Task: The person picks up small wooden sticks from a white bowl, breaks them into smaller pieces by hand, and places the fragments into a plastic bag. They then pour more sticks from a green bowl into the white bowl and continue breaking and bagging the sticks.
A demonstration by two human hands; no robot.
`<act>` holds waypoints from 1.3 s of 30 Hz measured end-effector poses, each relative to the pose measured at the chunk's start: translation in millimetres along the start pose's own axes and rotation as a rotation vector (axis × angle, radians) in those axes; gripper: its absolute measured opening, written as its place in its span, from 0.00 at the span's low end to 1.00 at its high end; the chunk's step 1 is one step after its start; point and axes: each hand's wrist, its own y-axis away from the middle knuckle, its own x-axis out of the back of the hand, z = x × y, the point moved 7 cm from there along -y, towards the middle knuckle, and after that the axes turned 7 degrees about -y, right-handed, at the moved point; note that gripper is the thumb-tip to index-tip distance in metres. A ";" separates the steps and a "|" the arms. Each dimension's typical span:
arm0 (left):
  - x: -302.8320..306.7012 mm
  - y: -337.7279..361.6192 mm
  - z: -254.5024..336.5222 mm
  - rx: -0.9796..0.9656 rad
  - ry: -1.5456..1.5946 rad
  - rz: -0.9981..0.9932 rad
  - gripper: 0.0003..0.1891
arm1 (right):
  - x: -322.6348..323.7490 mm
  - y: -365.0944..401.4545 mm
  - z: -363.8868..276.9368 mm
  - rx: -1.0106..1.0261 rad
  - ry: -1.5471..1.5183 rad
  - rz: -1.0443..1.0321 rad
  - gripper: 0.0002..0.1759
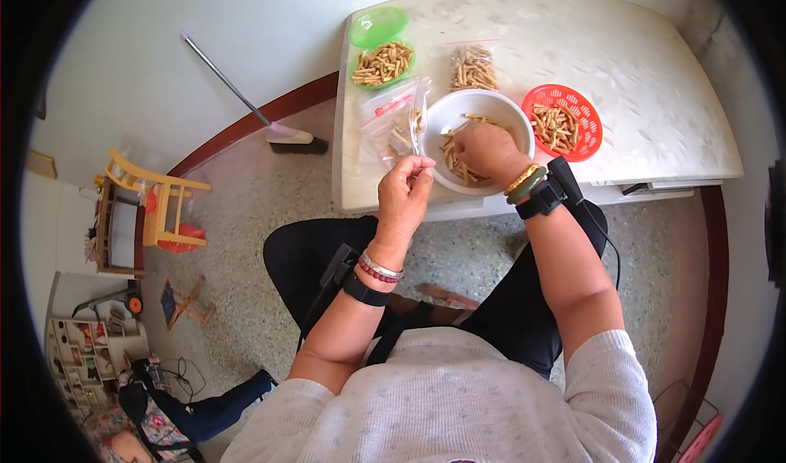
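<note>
My left hand (405, 197) pinches the edge of a clear zip bag (393, 123) that lies at the left of the white bowl (524, 127), with some short tan sticks inside it. Over the bowl, my right hand (485, 148) is closed, its fingertips hidden beneath it, among the tan sticks (460, 168). A red basket (595, 135) of sticks stands to the right of the bowl. Behind the bowl lies a filled clear bag (472, 68). More sticks fill a green dish (383, 64) at the back left.
A green lid (377, 27) lies behind the green dish on the pale table (639, 54). On the floor to the left are a broom (296, 141), a wooden chair (164, 205) and a small wooden stool (187, 302). My knees are at the table's front edge.
</note>
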 end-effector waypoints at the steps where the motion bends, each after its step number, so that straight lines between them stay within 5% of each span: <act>1: -1.1 -0.2 0.6 0.000 0.003 -0.003 0.06 | 9.3 1.7 6.6 -0.009 -0.077 0.077 0.09; 4: -5.4 -0.5 0.8 0.026 -0.017 -0.013 0.05 | 35.0 8.9 24.3 0.048 -0.371 0.372 0.11; 8: -16.1 0.5 11.7 0.067 0.082 -0.064 0.06 | 48.9 27.3 26.3 -0.088 -0.961 0.333 0.08; 9: -19.8 2.3 13.2 0.125 0.150 -0.092 0.07 | 47.7 26.1 23.2 0.039 -1.011 0.374 0.05; 16: -30.7 4.9 3.0 0.233 0.287 -0.100 0.10 | 27.8 43.0 -11.5 0.340 -0.838 0.238 0.07; 26: -18.9 3.4 11.3 0.197 0.296 -0.022 0.04 | 29.9 47.0 -19.7 0.318 -1.192 0.099 0.12; 32: -12.8 2.8 26.6 0.155 0.476 0.064 0.05 | 37.1 45.3 -9.3 0.150 -1.000 0.102 0.11; 39: -7.8 3.7 38.4 -0.026 0.298 0.116 0.04 | 28.7 41.2 -7.8 0.250 -1.183 0.139 0.07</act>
